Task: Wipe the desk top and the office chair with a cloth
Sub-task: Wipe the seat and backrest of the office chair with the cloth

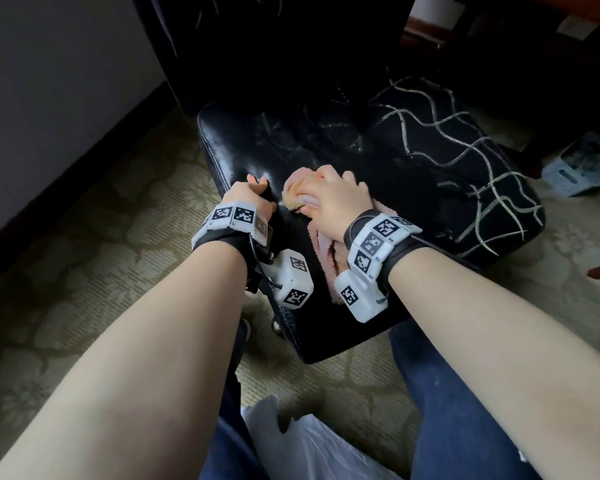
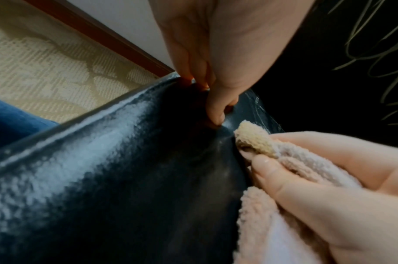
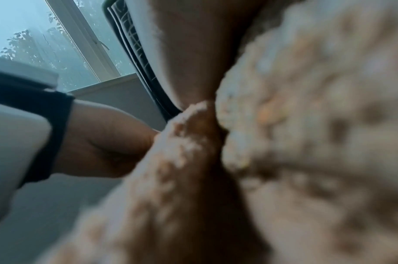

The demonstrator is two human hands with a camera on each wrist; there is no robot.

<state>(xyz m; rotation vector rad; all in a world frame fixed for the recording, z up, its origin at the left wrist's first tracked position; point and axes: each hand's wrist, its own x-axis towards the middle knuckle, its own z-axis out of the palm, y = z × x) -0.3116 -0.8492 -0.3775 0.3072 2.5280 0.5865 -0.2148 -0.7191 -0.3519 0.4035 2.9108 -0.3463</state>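
Observation:
A black leather office chair seat (image 1: 250,154) fills the middle of the head view. My left hand (image 1: 253,197) grips its left edge, the thumb on the leather (image 2: 216,114) and the fingers curled over the rim. My right hand (image 1: 329,197) holds a bunched pink terry cloth (image 1: 297,192) and presses it on the seat just right of the left hand. In the left wrist view the cloth (image 2: 256,141) is pinched between thumb and fingers against the glossy seat (image 2: 125,169). The right wrist view is mostly filled by blurred cloth (image 3: 306,125).
A black cushion with pale wavy lines (image 1: 458,161) lies on the right half of the seat. Patterned beige carpet (image 1: 101,237) surrounds the chair, with a wall and dark skirting (image 1: 49,188) at left. A pale blue box (image 1: 582,164) sits on the floor at right. A white plastic bag (image 1: 309,448) lies over my jeans.

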